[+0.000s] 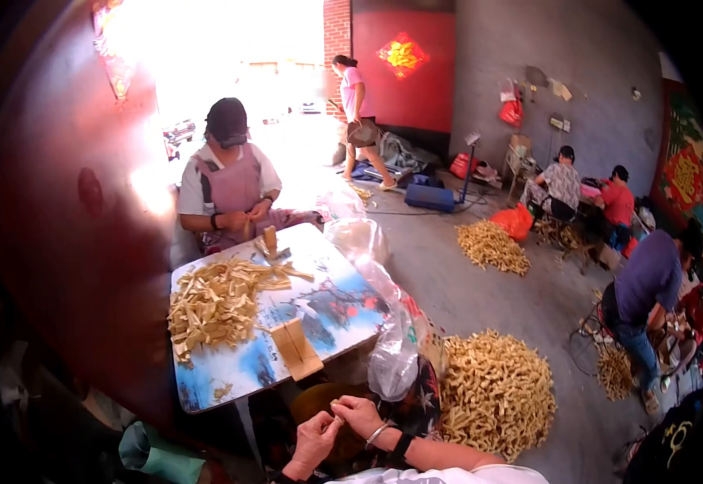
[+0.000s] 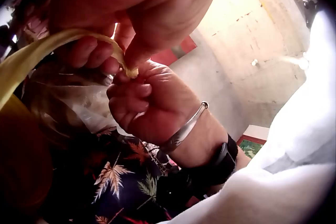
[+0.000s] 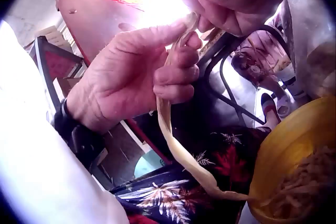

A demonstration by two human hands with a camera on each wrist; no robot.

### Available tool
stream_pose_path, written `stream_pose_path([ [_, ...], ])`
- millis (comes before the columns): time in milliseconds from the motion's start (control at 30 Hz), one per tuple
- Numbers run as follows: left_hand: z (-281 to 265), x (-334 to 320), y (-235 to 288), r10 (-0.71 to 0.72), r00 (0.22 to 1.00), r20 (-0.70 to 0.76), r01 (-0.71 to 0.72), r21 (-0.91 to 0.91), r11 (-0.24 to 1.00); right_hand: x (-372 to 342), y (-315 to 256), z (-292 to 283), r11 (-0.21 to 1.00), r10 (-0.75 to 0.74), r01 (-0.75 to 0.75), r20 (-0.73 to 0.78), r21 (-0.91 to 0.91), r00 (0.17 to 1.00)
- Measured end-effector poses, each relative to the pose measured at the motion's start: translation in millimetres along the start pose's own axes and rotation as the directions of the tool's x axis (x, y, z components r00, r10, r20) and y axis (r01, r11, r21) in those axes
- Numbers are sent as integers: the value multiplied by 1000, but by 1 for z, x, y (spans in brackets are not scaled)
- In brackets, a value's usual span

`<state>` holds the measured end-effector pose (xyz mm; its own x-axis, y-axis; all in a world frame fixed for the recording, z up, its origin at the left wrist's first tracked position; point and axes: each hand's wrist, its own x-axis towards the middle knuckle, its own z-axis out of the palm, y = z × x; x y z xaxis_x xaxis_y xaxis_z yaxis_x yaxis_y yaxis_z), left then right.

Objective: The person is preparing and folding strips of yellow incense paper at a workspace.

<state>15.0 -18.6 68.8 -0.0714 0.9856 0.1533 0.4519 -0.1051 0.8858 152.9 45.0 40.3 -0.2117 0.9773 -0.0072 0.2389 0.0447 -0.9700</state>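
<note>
A long, pale yellow flat strip (image 3: 181, 154) runs between my two hands and trails down to a yellow basin (image 3: 266, 148). Its upper end is pinched by the thumb of my left hand (image 1: 313, 441), whose other fingers curl round the strip below. My right hand (image 1: 359, 416), with a silver bangle at the wrist, meets the left at that end and pinches the tip with curled fingers. In the left wrist view the strip's short end (image 2: 131, 71) pokes out where the fingertips meet. Small pale pieces (image 3: 307, 187) lie inside the basin.
Ahead stands a painted table (image 1: 250, 379) with a heap of strips (image 1: 214, 306) and a wooden block (image 1: 296, 349). A person (image 1: 230, 177) sits across it. Right of me lies a large pile of knotted pieces (image 1: 496, 395). Other people work further off beside smaller piles.
</note>
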Motion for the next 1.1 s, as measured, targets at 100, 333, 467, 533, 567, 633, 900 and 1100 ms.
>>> stream_pose_path([
  [100,-4,2,-4,-185,972,146,216,-239,947,-1,-9,-1,989,-109,111,25,-94,994],
  [333,-23,-9,-1,-265,850,456,510,-586,630,-7,-28,0,712,-529,561,204,-421,824],
  [467,-31,-12,-8,-242,783,572,603,-606,519,-15,-41,-6,651,-590,660,299,-375,750],
  [533,-29,-12,-12,-194,795,575,579,-626,522,-17,-47,-8,630,-629,712,335,-310,702],
  [567,-29,-12,-14,-175,813,556,540,-606,583,-19,-49,-10,634,-600,699,360,-332,715],
  [633,-30,-12,-7,-181,859,479,472,-603,642,-20,-56,-8,637,-619,696,318,-331,718],
  [900,-20,-12,8,-167,976,140,209,-392,896,-10,-57,-1,957,-259,279,199,-81,945],
  [1100,-26,0,-2,-251,967,43,250,-332,909,8,-47,-5,931,-323,356,285,-74,903],
])
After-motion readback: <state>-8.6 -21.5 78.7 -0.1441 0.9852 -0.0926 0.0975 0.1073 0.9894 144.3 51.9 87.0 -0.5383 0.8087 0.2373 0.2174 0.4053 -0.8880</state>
